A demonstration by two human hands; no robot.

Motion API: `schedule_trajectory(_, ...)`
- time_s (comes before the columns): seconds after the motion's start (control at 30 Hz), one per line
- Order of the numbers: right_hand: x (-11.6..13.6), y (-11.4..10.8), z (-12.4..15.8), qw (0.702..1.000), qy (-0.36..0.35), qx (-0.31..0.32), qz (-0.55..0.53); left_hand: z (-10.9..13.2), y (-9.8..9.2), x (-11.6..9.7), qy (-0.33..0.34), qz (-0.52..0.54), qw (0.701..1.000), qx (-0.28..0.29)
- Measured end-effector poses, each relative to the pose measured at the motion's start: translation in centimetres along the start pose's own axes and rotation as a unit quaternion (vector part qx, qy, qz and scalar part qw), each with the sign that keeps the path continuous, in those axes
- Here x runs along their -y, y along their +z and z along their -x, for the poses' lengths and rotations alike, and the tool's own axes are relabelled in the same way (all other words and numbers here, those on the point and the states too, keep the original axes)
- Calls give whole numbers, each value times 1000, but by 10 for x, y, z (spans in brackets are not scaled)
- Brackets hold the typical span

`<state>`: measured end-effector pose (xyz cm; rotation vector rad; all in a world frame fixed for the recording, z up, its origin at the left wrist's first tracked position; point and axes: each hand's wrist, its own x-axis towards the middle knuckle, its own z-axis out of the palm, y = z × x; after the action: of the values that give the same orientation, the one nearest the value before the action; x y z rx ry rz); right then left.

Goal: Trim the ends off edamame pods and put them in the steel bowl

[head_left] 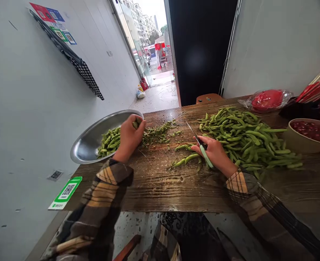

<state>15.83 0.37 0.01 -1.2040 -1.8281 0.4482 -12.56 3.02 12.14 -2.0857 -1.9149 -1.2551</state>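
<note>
My left hand (131, 137) is over the near right side of a metal bowl (85, 145), its fingers curled round green soybean pods (135, 125). More pods (112, 141) lie inside the bowl. In my right hand (215, 154) is a pair of scissors (206, 156) with a pale green handle, seen edge-on, the thin blades pointing away and left. A few loose pods (191, 158) lie on the table just left of that hand. Beyond and to its right spreads a big heap of pods (246, 136). Small green trimmings (160, 133) are scattered between bowl and heap.
The wooden table (160, 192) carries a tub of dark red contents (312, 136) at the right and a red item in clear plastic (268, 99) behind the heap. A green QR card (66, 193) lies at the left edge. An open doorway (157, 54) is ahead.
</note>
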Motion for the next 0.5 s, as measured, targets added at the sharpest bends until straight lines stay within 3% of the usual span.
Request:
schedule_trajectory(0.07,1,-2,0,1000,0,-3,-7,-21,-24,21,17,-156,988,3)
schedule_trajectory(0.13,1,-2,-1,1000,-2,-6,-9,-33,-42,40,25,-271,961,43)
schedule_trajectory(0.23,0,-2,-1,1000,-5,0,-4,-29,-44,55,42,-346,935,69)
schedule_trajectory(0.33,-1,0,-1,1000,-11,3,1,-4,-10,46,81,-254,955,130)
schedule_trajectory(0.5,-2,1,0,1000,-12,-3,8,49,76,6,121,-111,959,232)
